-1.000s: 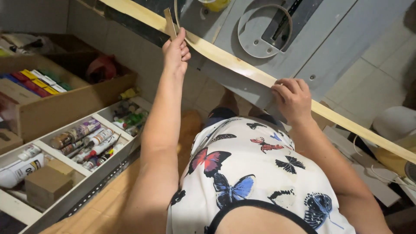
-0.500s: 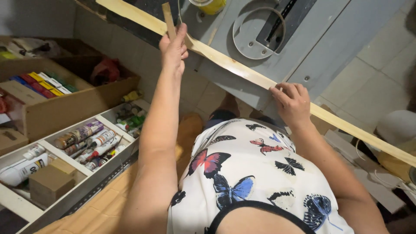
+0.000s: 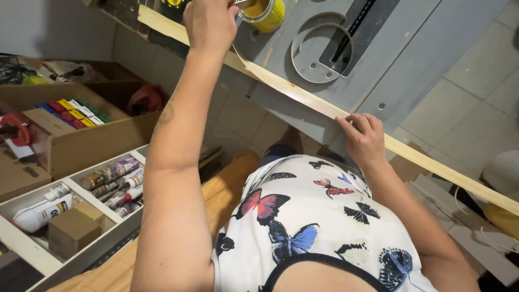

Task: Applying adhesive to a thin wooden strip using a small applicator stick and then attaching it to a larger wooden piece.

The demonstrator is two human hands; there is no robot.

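A long pale wooden strip (image 3: 303, 97) lies along the edge of a grey saw table (image 3: 411, 48). My right hand (image 3: 363, 136) rests on the strip, fingers pressing it near the table's edge. My left hand (image 3: 210, 21) reaches up to an open yellow can (image 3: 266, 13) standing on the table, closed around a thin tool whose end is at the can's mouth. The tool is mostly hidden by my fingers.
The saw table has a round insert and a slot (image 3: 330, 51). To the left, a shelf (image 3: 81, 194) holds tubes and bottles, with cardboard boxes (image 3: 75, 146) behind. A tiled floor (image 3: 476, 92) lies to the right, and my butterfly-print shirt (image 3: 319, 227) fills the bottom.
My left hand moved from the strip's edge up to the yellow can. My right hand stayed on the strip. The view has shifted so the table sits lower.
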